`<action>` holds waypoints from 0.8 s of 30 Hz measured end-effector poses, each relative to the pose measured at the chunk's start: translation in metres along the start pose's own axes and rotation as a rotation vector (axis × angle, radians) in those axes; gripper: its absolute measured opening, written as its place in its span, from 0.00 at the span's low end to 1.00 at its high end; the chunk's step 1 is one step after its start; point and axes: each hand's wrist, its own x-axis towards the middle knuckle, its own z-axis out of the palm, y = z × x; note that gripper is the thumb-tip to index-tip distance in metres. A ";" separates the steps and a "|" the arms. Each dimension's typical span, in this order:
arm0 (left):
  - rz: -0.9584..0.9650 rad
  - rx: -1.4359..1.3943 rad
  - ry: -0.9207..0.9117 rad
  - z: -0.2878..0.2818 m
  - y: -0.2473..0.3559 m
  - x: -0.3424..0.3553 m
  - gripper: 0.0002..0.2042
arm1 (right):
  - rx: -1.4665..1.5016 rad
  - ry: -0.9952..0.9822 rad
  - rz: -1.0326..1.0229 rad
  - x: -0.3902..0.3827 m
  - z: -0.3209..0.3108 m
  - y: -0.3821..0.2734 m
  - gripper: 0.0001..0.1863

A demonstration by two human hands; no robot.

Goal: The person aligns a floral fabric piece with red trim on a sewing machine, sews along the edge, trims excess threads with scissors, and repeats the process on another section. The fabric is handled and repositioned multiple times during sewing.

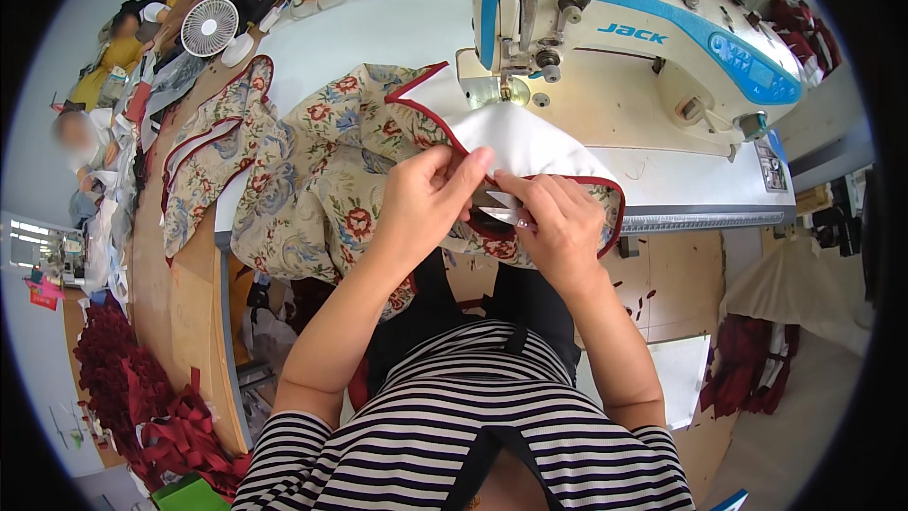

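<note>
- Finding my left fingers point(470, 173) pinched on the red binding point(447, 131) of the floral fabric point(357, 224), which drapes over the front of the bench point(359, 28) before the sewing machine point(605, 24)
- My right fingers point(544, 197) grasp small scissors point(506, 217), blades parted, near that edge
- Risk: nicked binding, should a fold slip between the blades
- Risk: cut left fingers, given the nearby points
- Risk: edge pulled askew by the overhanging cloth's weight
</note>
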 end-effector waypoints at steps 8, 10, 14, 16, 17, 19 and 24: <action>0.008 -0.475 0.028 0.002 -0.012 0.002 0.16 | 0.462 0.014 0.449 -0.015 0.006 0.005 0.17; -0.006 -0.490 0.008 0.000 -0.010 0.002 0.17 | 0.637 -0.019 0.604 -0.012 -0.004 -0.004 0.14; -0.004 -0.462 -0.036 -0.001 -0.009 0.000 0.17 | 0.744 -0.141 0.726 -0.004 -0.022 -0.019 0.15; 0.001 -0.447 -0.048 -0.001 -0.010 0.001 0.17 | 0.788 -0.097 0.727 -0.001 -0.016 -0.025 0.13; 0.003 -0.444 -0.052 -0.001 -0.011 0.001 0.17 | 0.804 -0.131 0.741 0.000 -0.015 -0.025 0.13; 0.004 -0.453 -0.053 -0.002 -0.012 0.001 0.16 | 0.829 -0.195 0.758 0.003 -0.014 -0.026 0.10; 0.003 -0.443 -0.051 -0.001 -0.010 -0.004 0.13 | 0.834 -0.278 0.804 0.008 -0.011 -0.030 0.10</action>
